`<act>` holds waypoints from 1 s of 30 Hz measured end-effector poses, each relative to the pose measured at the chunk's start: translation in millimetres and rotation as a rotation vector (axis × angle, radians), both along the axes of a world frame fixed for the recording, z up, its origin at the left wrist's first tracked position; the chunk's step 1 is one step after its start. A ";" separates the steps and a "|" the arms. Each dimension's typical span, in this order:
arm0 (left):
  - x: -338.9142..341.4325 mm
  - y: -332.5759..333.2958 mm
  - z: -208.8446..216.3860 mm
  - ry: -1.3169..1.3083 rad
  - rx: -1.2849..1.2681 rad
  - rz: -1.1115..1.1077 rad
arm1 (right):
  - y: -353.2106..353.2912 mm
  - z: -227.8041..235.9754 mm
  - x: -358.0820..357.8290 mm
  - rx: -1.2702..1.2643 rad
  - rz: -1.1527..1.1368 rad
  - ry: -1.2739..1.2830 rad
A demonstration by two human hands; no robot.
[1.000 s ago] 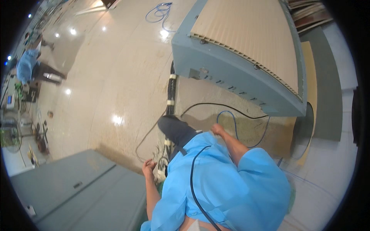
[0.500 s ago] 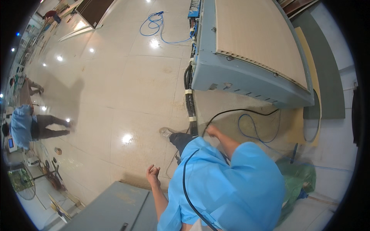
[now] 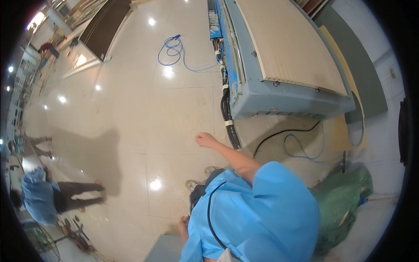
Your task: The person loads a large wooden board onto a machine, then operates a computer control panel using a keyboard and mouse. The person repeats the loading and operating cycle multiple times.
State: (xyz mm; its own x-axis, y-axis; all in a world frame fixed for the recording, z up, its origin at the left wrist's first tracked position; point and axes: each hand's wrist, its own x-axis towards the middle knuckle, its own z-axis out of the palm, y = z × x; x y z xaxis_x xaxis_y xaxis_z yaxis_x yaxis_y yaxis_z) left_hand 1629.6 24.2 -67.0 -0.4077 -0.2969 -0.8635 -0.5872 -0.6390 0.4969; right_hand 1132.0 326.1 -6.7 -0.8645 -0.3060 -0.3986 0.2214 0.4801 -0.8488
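My right hand [image 3: 206, 139] is stretched forward over the tiled floor, to the left of a thick black cable bundle [image 3: 225, 107]. Its fingers look curled in, slightly blurred, with nothing seen in them. Down by my left side, my left hand [image 3: 183, 223] is close against my blue shirt [image 3: 262, 214], near the corner of a grey cabinet [image 3: 165, 249]. My shirt edge and its small size in view hide how its fingers lie. Neither hand touches any object that I can make out. A thin black cord [image 3: 211, 209] runs down over my shirt.
A large blue-grey machine with a ribbed cream top [image 3: 301, 48] stands ahead on the right. A blue hose [image 3: 174, 50] lies coiled on the floor. A green plastic sheet [image 3: 345, 205] is heaped at my right. A person in blue [image 3: 41, 196] stands at the left.
My right hand has swung forward and left, across the cable bundle. My left hand has drawn back toward my body. The view has shifted, with the machine and the grey cabinet moving in it.
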 end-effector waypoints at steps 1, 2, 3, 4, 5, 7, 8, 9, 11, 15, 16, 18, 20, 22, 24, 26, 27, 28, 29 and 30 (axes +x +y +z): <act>-0.5 -11.0 -3.2 -0.078 -0.061 -0.115 | 9.6 -17.2 21.5 0.035 -0.083 -0.074; -2.4 -21.5 -3.7 -0.130 -0.098 -0.199 | 24.2 -33.5 41.4 0.114 -0.124 -0.093; -9.8 -32.9 -3.3 -0.162 -0.114 -0.241 | 44.5 -48.7 58.1 0.275 -0.090 -0.103; -17.9 -46.3 0.0 -0.188 -0.127 -0.273 | 61.4 -62.1 86.5 0.472 -0.149 -0.029; -27.4 -63.6 6.4 -0.213 -0.146 -0.310 | 78.8 -73.7 116.0 0.404 -0.322 -0.281; -59.5 -95.0 16.9 -0.246 -0.164 -0.356 | 109.1 -85.0 176.6 0.656 -0.381 -0.452; -78.5 -109.9 21.6 -0.256 -0.175 -0.376 | 123.7 -84.2 210.2 0.602 -0.472 -0.505; -98.4 -125.5 25.8 -0.259 -0.181 -0.398 | 128.1 -86.2 231.0 0.684 -0.522 -0.619; -147.1 -153.7 27.4 -0.247 -0.190 -0.442 | 132.5 -85.1 271.4 0.585 -0.679 -0.736; -260.2 -197.9 19.2 -0.217 -0.217 -0.568 | 97.4 -104.2 302.0 0.357 -0.935 -0.852; -296.0 -201.8 15.3 -0.199 -0.217 -0.595 | 84.7 -112.9 297.3 0.406 -0.745 -0.718; -373.9 -204.0 12.0 -0.128 -0.203 -0.662 | 66.6 -130.2 273.4 0.515 -0.371 -0.561; -452.7 -190.1 16.3 -0.121 -0.191 -0.727 | 53.8 -145.0 219.3 0.323 -0.421 -0.393; -531.9 -164.9 27.6 -0.086 -0.238 -0.706 | 54.3 -143.8 146.5 0.332 -0.391 -0.420; -608.8 -143.2 40.9 -0.010 -0.234 -0.735 | 65.2 -136.9 39.1 0.401 -0.344 -0.483; -668.6 -132.7 53.0 0.074 -0.199 -0.817 | 81.2 -117.0 -78.5 0.640 0.106 -0.296; -692.6 -133.2 57.3 0.071 -0.203 -0.797 | 89.1 -99.9 -131.1 0.343 -0.527 -0.496; -714.7 -134.2 57.3 0.054 -0.214 -0.781 | 93.0 -85.2 -191.7 0.430 -0.627 -0.339; -737.1 -134.6 52.9 0.036 -0.217 -0.769 | 98.6 -67.4 -250.2 0.400 -0.737 -0.225; -751.0 -138.9 49.5 -0.003 -0.219 -0.738 | 103.0 -48.5 -304.0 0.365 -0.754 -0.124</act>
